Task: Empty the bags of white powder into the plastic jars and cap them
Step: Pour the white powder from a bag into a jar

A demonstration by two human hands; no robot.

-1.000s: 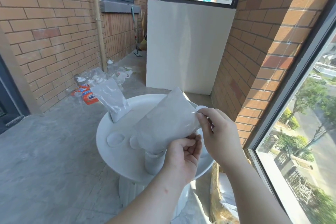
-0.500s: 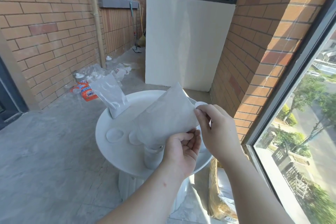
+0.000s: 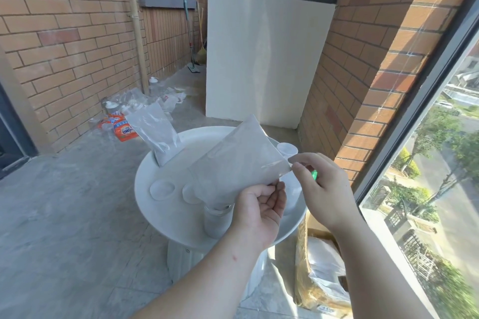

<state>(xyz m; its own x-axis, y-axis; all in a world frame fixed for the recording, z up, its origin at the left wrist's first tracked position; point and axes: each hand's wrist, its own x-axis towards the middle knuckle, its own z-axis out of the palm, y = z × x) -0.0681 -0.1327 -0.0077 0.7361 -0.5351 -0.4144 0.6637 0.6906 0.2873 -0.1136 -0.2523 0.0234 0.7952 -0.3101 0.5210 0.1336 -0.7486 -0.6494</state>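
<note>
On the floor at far left I see an orange packet (image 3: 124, 131) lying against the brick wall among clear plastic litter. Right of it stands the round white table (image 3: 145, 181), with a second bag (image 3: 155, 134) of white powder upright on its far left part. A loose lid (image 3: 162, 190) lies flat on the table's left side, nearer to me.

At the middle is the tilted bag (image 3: 241, 163) of powder, slanting down to the left. Its lower end meets the mouth of the jar (image 3: 216, 221), which stands upright at the table's near edge.

My left hand (image 3: 261, 204) sits palm up just right of the jar, its fingers curled onto the bag's near edge. My right hand (image 3: 324, 186) is higher and further right, pinching the bag's raised corner between thumb and forefinger.

A cardboard box (image 3: 302, 254) holding more white bags rests on the floor at near right, below the window.
</note>
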